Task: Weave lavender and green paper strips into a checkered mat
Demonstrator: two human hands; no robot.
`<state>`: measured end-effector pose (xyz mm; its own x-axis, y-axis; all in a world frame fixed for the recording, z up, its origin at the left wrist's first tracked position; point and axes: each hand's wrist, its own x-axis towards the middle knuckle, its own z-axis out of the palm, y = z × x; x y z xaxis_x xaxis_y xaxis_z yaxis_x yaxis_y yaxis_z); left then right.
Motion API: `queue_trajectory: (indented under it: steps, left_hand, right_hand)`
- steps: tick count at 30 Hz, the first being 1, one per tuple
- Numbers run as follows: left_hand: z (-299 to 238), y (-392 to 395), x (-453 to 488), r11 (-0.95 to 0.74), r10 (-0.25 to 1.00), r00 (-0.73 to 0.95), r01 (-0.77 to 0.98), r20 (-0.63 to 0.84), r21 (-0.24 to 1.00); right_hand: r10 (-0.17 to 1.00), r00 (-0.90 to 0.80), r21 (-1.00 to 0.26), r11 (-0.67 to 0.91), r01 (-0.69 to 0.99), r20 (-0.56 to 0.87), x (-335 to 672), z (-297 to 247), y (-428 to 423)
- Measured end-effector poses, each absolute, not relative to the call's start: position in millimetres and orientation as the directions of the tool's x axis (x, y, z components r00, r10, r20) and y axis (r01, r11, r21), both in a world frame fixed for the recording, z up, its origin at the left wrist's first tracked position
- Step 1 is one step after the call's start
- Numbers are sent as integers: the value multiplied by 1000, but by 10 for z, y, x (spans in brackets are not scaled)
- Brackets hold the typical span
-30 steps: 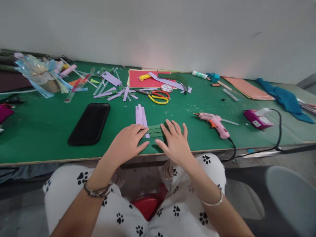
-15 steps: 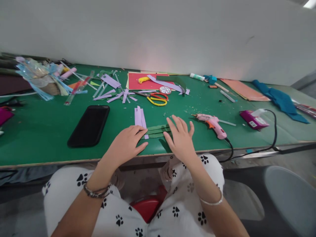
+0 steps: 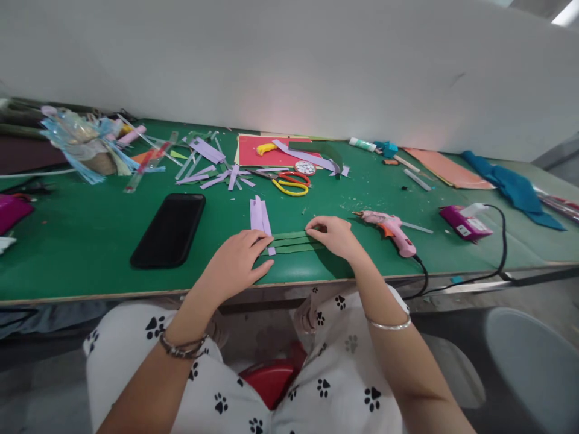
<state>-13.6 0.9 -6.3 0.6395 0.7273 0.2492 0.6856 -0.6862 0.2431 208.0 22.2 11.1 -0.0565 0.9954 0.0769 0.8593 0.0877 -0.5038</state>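
Several green paper strips (image 3: 292, 243) lie side by side on the green table, crossed at their left end by lilac paper strips (image 3: 259, 216). My left hand (image 3: 237, 259) rests over that crossing, fingers laid flat on the strips and thumb held apart. At the other end, my right hand (image 3: 332, 235) pinches the far green strip between thumb and fingertips. The right ends of the strips are partly hidden under this hand. A small lilac end (image 3: 272, 251) shows beside my left fingers.
Left of my hands lies a black phone (image 3: 169, 230). A pink glue gun (image 3: 389, 228) with its cord sits to the right, near a purple power adapter (image 3: 465, 222). Scissors (image 3: 289, 182), lilac scraps (image 3: 217, 172) and red paper (image 3: 253, 158) lie farther back.
My right hand has gone from spread fingers above the strips to a pinch on the far green strip. My left hand stays on the crossing.
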Motion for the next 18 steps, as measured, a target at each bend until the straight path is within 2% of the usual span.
queue_trajectory:
  steps: [3, 5, 10, 11, 13, 15, 18]
  left_hand:
    - [-72, 7, -142, -686, 727, 640, 684, 248, 247]
    - [-92, 5, -150, -681, 732, 631, 685, 256, 258]
    - [-137, 33, -164, -594, 803, 525, 747, 282, 299]
    - [-136, 48, -161, -583, 811, 520, 753, 266, 305]
    - [-126, 81, -151, -577, 816, 526, 757, 239, 307]
    - [-115, 116, -141, -581, 814, 528, 756, 244, 301]
    - [-117, 157, -147, -585, 810, 520, 750, 272, 309]
  right_hand:
    - [996, -46, -581, 78, 810, 70, 2158, 117, 212]
    - [996, -21, -583, 67, 810, 86, 2205, 124, 196]
    - [969, 63, -435, 49, 899, 240, 2163, 129, 109]
    - [959, 31, -409, 90, 908, 281, 2116, 122, 87]
    - [942, -160, -350, 263, 899, 297, 1995, 102, 52]
    - [908, -361, -313, 414, 855, 215, 1862, 84, 37]
    - [881, -460, -309, 470, 826, 109, 1713, 79, 58]
